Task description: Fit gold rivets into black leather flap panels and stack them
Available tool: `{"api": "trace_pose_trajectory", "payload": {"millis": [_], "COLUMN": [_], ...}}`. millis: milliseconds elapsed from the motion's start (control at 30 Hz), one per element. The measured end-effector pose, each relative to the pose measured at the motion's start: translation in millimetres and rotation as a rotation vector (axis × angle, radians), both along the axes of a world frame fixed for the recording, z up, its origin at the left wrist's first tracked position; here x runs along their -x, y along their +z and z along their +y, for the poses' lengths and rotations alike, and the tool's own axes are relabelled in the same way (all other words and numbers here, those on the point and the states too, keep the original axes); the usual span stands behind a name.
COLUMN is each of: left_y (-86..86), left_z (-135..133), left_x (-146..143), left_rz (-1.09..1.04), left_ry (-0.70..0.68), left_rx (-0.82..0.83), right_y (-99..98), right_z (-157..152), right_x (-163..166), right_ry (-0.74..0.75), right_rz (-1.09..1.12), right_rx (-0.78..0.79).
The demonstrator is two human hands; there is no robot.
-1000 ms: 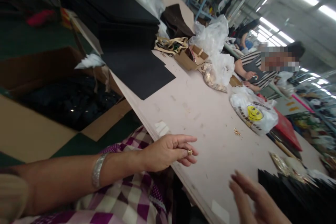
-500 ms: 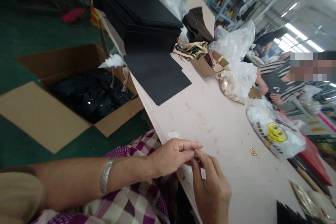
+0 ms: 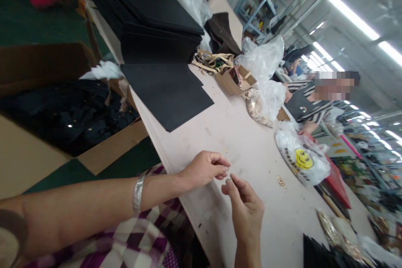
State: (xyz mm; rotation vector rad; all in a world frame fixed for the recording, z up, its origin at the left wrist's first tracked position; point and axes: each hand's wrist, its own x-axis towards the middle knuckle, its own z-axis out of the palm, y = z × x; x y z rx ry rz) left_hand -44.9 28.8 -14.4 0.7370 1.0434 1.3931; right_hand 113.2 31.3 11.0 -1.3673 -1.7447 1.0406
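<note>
Drawn apart vs. earlier, L hand (image 3: 202, 171) & R hand (image 3: 247, 204) half-curled, can't tell if gripping

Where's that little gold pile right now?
In the head view, the gold pile lies on the pale tabletop, to the right of the right hand and near the smiley-face bag.

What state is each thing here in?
Left hand: fingers bent, grip unclear
Right hand: fingers bent, grip unclear
Bracelet: worn
Carton: open, dark pieces inside
Black sheets: stacked
Small box: open
Gold pieces: loose, bunched together
Smiley bag: bulging
Ceiling lights: lit
</note>
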Motion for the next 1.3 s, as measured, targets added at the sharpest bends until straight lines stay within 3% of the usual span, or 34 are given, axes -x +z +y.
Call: {"api": "trace_pose_trajectory", "payload": {"millis": [167,267,367,600,767,1000,1167,1300], "left_y": [7.5,6.2,2.4,1.9,2.2,-12.0,-15.3,-12.9], "left_z": [15,-4,-26,-50,-60,-67,-73,-80], "left_x": [4,7,10,23,29,38,52,69], "left_rz": [0.157,0.252,0.214,0.538,0.835,1.133,1.211,1.087], "left_ry": [-0.051,-0.208,-0.299,-0.124,-0.065,0.044,0.093,0.145], "left_rx": [-0.058,-0.042,-0.099,-0.304,-0.480,-0.612,-0.603,-0.591], "right_y": [-3.9,-9.7,-14.0,-14.6,-9.3,-7.7,-17.7,-21.8], "right_z": [7,3,-2,-12,-17,-18,-12,-6], "right_x": [-13,-15,-11,3,17,38,52,72], "right_ry": [-0.054,0.017,0.115,0.127,0.102,0.117,0.136,0.199], "right_rz": [0.086,-0.016,0.016,0.214,0.215,0.155,0.137,0.130], "right_rx": [0.019,-0.014,0.054,0.270,0.266,0.237,0.260,0.228]}}
